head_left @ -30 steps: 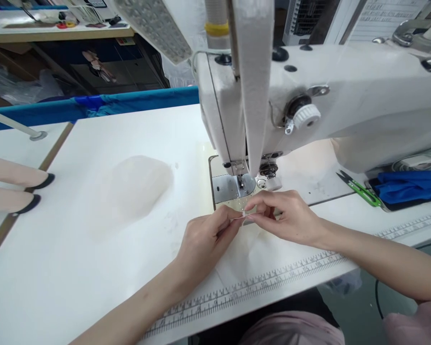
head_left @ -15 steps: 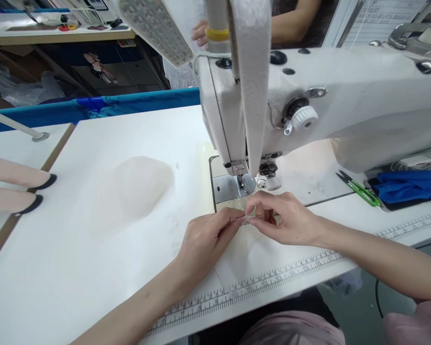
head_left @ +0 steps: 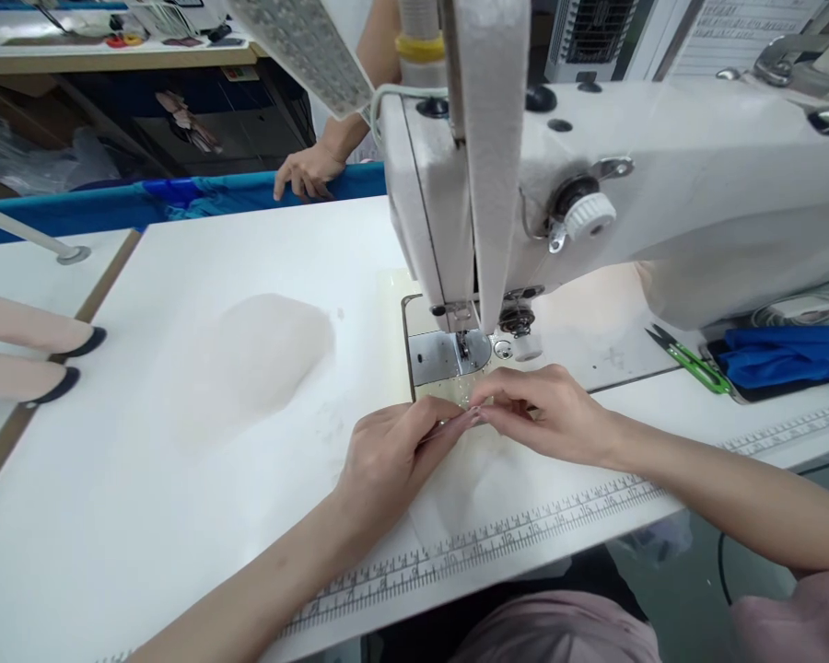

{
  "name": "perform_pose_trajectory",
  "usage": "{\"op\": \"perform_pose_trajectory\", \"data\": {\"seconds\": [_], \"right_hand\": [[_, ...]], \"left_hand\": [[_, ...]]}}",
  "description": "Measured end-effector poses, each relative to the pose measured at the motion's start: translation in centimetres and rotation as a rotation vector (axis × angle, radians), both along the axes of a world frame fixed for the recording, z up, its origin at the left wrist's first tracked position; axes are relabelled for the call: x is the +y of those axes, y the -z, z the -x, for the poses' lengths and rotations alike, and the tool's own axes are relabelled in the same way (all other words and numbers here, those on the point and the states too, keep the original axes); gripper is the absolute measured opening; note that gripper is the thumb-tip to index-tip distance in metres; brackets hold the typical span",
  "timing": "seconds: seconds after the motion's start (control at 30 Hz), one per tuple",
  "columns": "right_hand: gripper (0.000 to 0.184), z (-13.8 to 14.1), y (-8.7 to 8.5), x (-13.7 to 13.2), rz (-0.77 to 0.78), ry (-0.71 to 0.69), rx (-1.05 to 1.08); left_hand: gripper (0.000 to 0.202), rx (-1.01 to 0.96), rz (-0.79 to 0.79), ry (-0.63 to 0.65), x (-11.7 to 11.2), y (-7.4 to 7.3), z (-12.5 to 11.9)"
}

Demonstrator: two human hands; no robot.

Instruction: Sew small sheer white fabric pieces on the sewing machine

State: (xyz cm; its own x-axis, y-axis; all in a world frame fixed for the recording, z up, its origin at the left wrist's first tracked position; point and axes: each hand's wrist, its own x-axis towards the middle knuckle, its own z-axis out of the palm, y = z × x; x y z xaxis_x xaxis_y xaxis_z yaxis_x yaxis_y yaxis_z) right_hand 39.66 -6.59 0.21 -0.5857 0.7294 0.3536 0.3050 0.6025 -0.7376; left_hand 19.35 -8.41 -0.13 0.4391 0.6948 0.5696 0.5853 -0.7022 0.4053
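Observation:
Just in front of the sewing machine's needle plate (head_left: 432,359), my two hands meet at the fingertips. A thin, pale, thread-like strand (head_left: 449,423) is pinched between the thumb and forefinger of my left hand (head_left: 387,460). My right hand (head_left: 559,414) pinches at the same spot, its thumb and forefinger touching the left fingertips. The strand is too fine to name surely, and fingers cover part of it. Above the hands stands the white sewing machine (head_left: 428,212), its presser foot (head_left: 463,346) over the plate.
Green-handled thread snips (head_left: 694,364) lie right, beside blue cloth (head_left: 788,354). A printed ruler (head_left: 497,543) runs along the front edge. A faint beige patch (head_left: 269,350) shows on the white table (head_left: 200,516). Two beige leg-like shapes (head_left: 28,336) extend from the left. Another person's hand (head_left: 310,170) rests behind.
The other person's hand has come down onto the blue edge behind the table. My hands have shifted slightly, with the fingertips closer together around the strand. The view has tilted a little.

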Motion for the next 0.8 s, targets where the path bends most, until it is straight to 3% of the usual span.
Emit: {"op": "perform_pose_trajectory", "data": {"seconds": [0.1,0.27,0.37,0.53,0.63,0.73,0.8], "right_hand": [[0.008,-0.1,0.4,0.2,-0.273,0.055,0.028],[0.005,-0.7,0.3,0.2,-1.031,0.033,-0.112],[0.006,-0.8,-0.1,0.1,-1.22,-0.031,-0.148],[0.006,-0.6,-0.4,0.0,-1.283,-0.069,-0.137],[0.009,-0.8,-0.7,-0.2,-1.225,-0.067,-0.119],[0.012,-0.8,-0.8,-0.3,-0.902,-0.01,-0.129],[0.013,-0.6,-0.4,-0.2,-0.614,0.021,-0.142]], "left_hand": [[0.014,0.014,0.009,-0.01,-0.1,0.0,-0.1],[0.01,0.027,0.082,-0.043,-0.4,-0.2,-0.3],[0.021,0.054,-0.013,0.032,-0.4,-0.1,-0.3],[0.01,0.042,-0.115,0.067,-0.5,0.0,-0.2],[0.014,0.032,0.034,0.062,-0.8,-0.6,-0.2],[0.023,0.064,0.365,0.058,-0.8,-1.2,-0.2],[0.024,0.107,0.45,0.011,-0.6,-1.0,-0.1]]}}
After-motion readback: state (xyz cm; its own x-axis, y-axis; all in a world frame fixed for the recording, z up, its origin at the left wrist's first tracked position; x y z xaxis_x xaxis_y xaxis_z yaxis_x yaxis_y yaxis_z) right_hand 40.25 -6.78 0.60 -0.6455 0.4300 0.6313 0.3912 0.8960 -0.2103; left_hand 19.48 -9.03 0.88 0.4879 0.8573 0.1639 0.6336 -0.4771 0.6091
